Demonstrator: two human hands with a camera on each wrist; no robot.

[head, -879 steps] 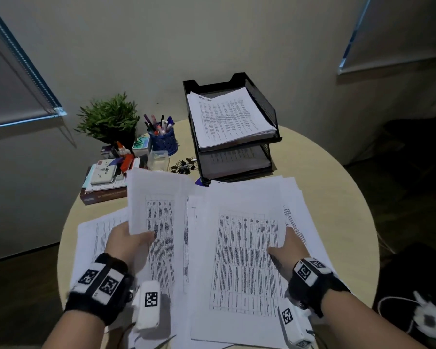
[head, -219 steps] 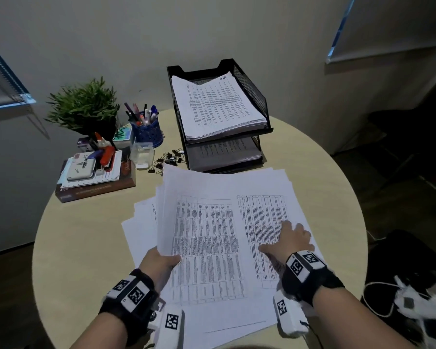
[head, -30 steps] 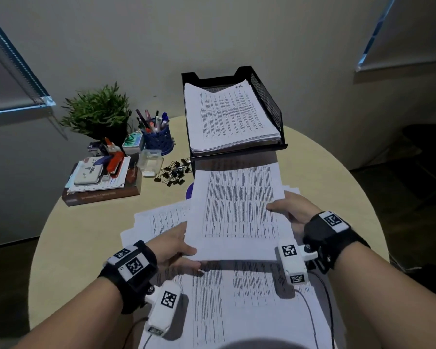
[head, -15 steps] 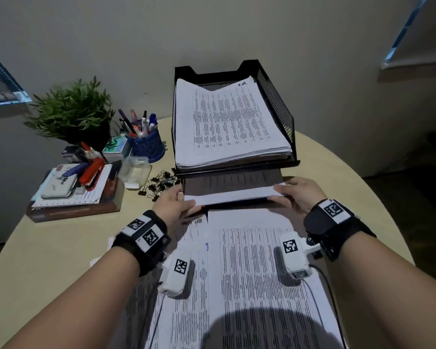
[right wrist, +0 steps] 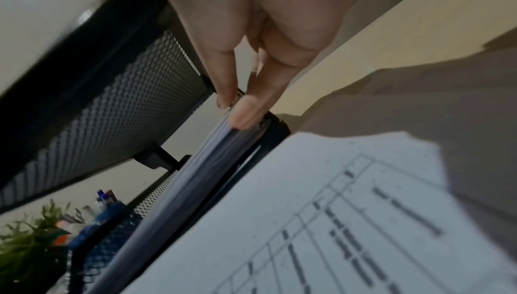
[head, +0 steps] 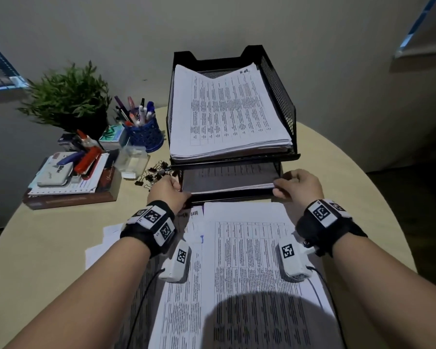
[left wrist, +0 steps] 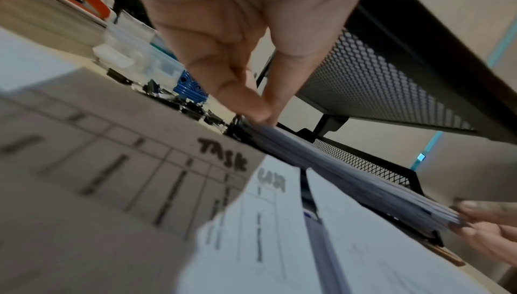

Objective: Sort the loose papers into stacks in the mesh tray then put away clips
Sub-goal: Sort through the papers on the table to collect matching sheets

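1. The head view is dim and greyish; the wall (head: pixel 136 34) behind is evenly and softly lit, darkening toward the picture's corners.
2. A rounded dark shadow (head: pixel 257 321) falls on the loose papers (head: pixel 249 248) at the desk's near edge, so light comes from behind and above the person.
3. The lower tier of the mesh tray (head: pixel 278 96) lies in deep shade; its print is barely readable.
4. Wide-angle bending curves the desk (head: pixel 48 248) rim and stretches the forearms.
5. Both wrist views are blurred and smeared; the nearest sheets are soft and the far clutter is indistinct.
6. Cold blue light shows at window edges (head: pixel 413 23).
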